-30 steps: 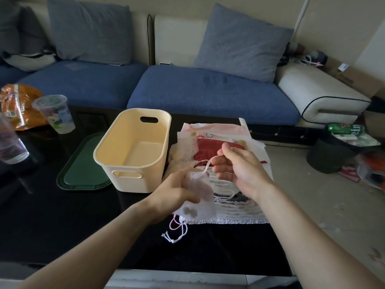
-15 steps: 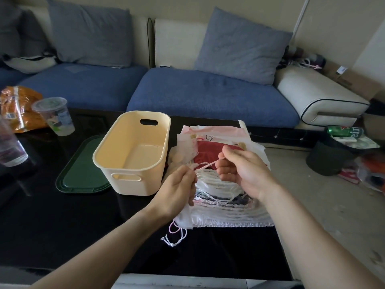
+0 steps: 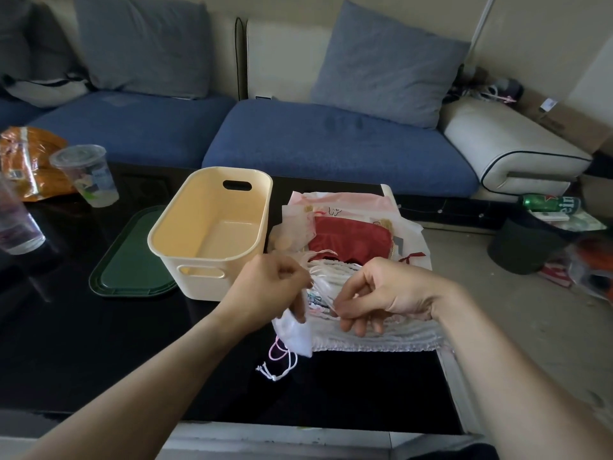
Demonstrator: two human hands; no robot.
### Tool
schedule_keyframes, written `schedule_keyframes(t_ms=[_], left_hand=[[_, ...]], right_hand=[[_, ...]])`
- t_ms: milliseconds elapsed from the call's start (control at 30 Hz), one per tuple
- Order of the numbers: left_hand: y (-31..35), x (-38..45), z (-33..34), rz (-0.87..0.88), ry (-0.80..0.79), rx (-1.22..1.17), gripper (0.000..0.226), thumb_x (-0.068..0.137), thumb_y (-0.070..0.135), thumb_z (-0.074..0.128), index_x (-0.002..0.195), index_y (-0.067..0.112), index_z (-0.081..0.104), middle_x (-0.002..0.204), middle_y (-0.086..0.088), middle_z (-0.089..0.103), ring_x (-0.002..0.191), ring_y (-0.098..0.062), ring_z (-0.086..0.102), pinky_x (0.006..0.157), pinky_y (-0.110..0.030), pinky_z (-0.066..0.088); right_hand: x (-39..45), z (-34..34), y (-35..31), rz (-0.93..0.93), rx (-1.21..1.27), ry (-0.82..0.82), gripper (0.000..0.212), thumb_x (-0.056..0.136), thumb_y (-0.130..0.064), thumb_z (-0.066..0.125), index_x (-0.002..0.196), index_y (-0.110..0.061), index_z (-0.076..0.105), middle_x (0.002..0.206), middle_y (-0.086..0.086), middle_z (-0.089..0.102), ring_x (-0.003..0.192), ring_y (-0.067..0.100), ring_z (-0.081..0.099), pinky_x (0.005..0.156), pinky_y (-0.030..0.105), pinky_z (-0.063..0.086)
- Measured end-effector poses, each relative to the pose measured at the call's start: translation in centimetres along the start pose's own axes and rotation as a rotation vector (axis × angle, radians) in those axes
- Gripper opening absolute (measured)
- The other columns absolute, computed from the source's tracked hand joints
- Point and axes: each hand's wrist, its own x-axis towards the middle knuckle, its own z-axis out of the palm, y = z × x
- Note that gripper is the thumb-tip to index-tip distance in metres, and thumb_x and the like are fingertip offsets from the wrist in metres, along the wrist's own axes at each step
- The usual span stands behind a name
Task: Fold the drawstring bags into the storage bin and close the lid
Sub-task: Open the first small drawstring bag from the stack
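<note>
- Head view: left hand (image 3: 270, 287) pinches a small white fabric drawstring bag (image 3: 295, 333) over the black glossy desk (image 3: 99, 343); right hand (image 3: 381, 293) pinches its cord.
- Empty cream plastic storage bin (image 3: 212, 227) sits just up-left, nearer the left hand.
- Green oval lid (image 3: 129, 267) lies beside it.

I see a black glossy table (image 3: 99, 343) before a blue sofa (image 3: 331, 141) with grey cushions (image 3: 388, 61). At the table's far left sit an orange snack bag (image 3: 23, 161), a lidded plastic cup (image 3: 86, 175) and another clear cup (image 3: 16, 224). Right of the table, on the floor, a green can (image 3: 547, 202) tops a dark bin (image 3: 520, 247).
</note>
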Motion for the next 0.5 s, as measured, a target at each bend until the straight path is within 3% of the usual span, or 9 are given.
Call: schedule_keyframes(t_ms=[100, 200, 300, 400, 500], left_hand=[[0.3, -0.2, 0.0, -0.042, -0.028, -0.136, 0.023, 0.090, 0.033, 0.069, 0.087, 0.010, 0.067, 0.065, -0.004, 0.074, 0.056, -0.011, 0.067, 0.057, -0.022, 0.054], [-0.1, -0.3, 0.1, -0.011, -0.034, 0.071, 0.010, 0.084, 0.012, 0.071, 0.093, 0.014, 0.067, 0.067, -0.001, 0.072, 0.063, -0.013, 0.068, 0.068, -0.032, 0.059], [-0.1, -0.5, 0.1, 0.144, -0.114, 0.269, 0.026, 0.090, 0.005, 0.057, 0.112, 0.017, 0.060, 0.065, 0.007, 0.065, 0.063, -0.002, 0.062, 0.061, -0.022, 0.051], [-0.1, -0.8, 0.3, 0.248, -0.211, 0.394, 0.042, 0.095, 0.003, 0.049, 0.132, 0.021, 0.045, 0.082, 0.007, 0.069, 0.078, -0.013, 0.065, 0.076, -0.037, 0.052], [-0.2, -0.8, 0.1, 0.262, -0.223, 0.448, 0.046, 0.092, 0.000, 0.049, 0.132, 0.021, 0.044, 0.083, 0.005, 0.069, 0.074, -0.011, 0.062, 0.074, -0.039, 0.050]], right_hand=[[0.4, 1.7, -0.6, -0.028, -0.031, -0.051, 0.007, 0.091, -0.012, 0.074, 0.093, -0.006, 0.077, 0.085, 0.013, 0.077, 0.065, 0.015, 0.072, 0.051, 0.019, 0.052], [1.1, 3.3, -1.0, -0.047, -0.091, -0.070, 0.010, 0.092, -0.013, 0.072, 0.094, -0.005, 0.076, 0.083, 0.008, 0.077, 0.061, 0.011, 0.070, 0.051, 0.017, 0.050], [1.3, 3.7, -1.2, -0.031, -0.193, -0.063, 0.007, 0.092, -0.011, 0.072, 0.093, -0.007, 0.077, 0.078, 0.003, 0.076, 0.059, 0.009, 0.067, 0.051, 0.017, 0.048], [1.2, 3.2, -1.3, -0.019, -0.419, 0.075, 0.010, 0.089, -0.012, 0.069, 0.089, -0.015, 0.078, 0.072, -0.007, 0.075, 0.056, 0.000, 0.063, 0.051, 0.014, 0.044], [1.2, 2.8, -1.3, -0.127, -0.552, 0.263, 0.008, 0.088, -0.029, 0.074, 0.080, -0.026, 0.075, 0.062, -0.025, 0.064, 0.055, -0.006, 0.056, 0.051, 0.009, 0.039]])
